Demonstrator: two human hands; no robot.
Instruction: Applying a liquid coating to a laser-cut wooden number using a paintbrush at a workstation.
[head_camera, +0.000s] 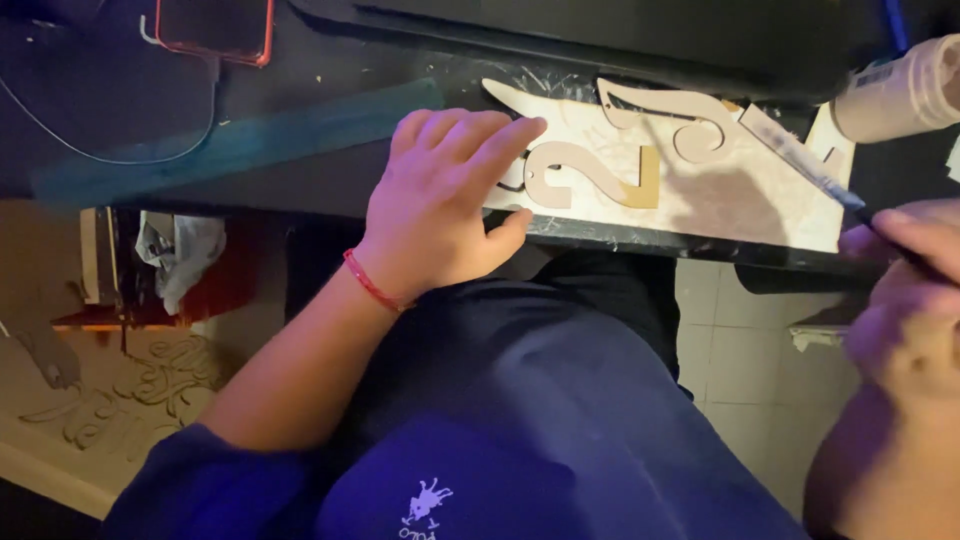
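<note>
Wooden cutout (560, 180) pressed by flat left hand (440, 205).

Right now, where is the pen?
In the head view, the pen is at the right, held in the right hand, its tip over the pale board beside the curled cutout.

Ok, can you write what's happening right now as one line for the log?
left hand: pressing curly cutout on board | right hand: holding pen | ruler: beside left hand

head camera, looking down, close
</note>
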